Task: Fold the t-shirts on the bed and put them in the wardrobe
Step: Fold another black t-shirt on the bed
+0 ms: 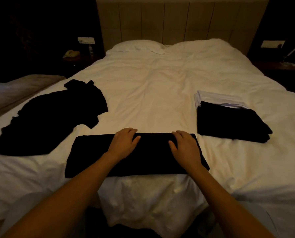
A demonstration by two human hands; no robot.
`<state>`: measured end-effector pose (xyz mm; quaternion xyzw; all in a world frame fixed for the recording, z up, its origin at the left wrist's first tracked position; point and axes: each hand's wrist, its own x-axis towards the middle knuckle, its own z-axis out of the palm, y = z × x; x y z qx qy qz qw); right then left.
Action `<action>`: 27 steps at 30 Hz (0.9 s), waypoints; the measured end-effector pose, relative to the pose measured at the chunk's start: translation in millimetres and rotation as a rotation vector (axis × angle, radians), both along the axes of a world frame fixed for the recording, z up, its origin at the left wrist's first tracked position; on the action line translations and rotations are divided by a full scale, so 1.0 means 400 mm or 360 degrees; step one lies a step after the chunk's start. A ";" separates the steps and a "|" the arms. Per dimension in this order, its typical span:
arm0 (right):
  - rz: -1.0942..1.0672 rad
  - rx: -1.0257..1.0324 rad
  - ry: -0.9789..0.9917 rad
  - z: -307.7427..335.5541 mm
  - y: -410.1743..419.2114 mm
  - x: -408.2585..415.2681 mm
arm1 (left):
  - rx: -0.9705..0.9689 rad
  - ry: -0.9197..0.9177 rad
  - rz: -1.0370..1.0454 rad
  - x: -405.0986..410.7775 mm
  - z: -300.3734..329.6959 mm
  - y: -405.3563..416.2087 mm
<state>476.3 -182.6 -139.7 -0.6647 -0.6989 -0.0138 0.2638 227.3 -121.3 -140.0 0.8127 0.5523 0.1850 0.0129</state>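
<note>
About midway: folded stack (229, 124) far right, one black t-shirt (95, 155) half-folded under both flat, open-fingered hands, another (54, 121) unfolded left, wardrobe unseen.

Black t-shirt (91, 155) folded into strip — another (45, 121) unfolded; folded stack (229, 124) right.

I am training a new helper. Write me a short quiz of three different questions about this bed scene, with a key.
1. True or false: both hands, left and right, lie flat on the half-folded black shirt.
2. Which garment is not yet folded? A) the black shirt at the left B) the black one at the right
3. Fill in: under the folded black shirt at the right lies a folded ____ garment.

Key: 1 true; 2 A; 3 white.
</note>
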 end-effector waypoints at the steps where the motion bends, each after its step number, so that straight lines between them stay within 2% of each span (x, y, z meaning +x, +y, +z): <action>1: 0.0037 -0.0046 -0.0037 0.003 0.027 0.000 | -0.0020 -0.0015 0.0061 -0.021 -0.003 0.009; 8: -0.0005 -0.0277 -0.0460 0.007 0.139 0.024 | -0.0066 0.0001 0.0321 -0.190 -0.022 0.052; 14: 0.0120 -0.0377 -0.0391 0.002 0.137 0.026 | -0.0185 0.0090 0.0297 -0.263 -0.027 0.057; 18: 0.0052 -0.0395 -0.0473 0.004 0.138 0.023 | -0.0033 0.0262 0.0327 -0.264 -0.032 0.060; 21: 0.0015 -0.0359 -0.0413 0.022 0.156 0.026 | 0.0035 0.0359 0.0386 -0.260 -0.014 0.079; 27: -0.0070 -0.0187 -0.0457 0.085 0.252 0.044 | 0.0297 0.0261 0.0322 -0.253 0.041 0.170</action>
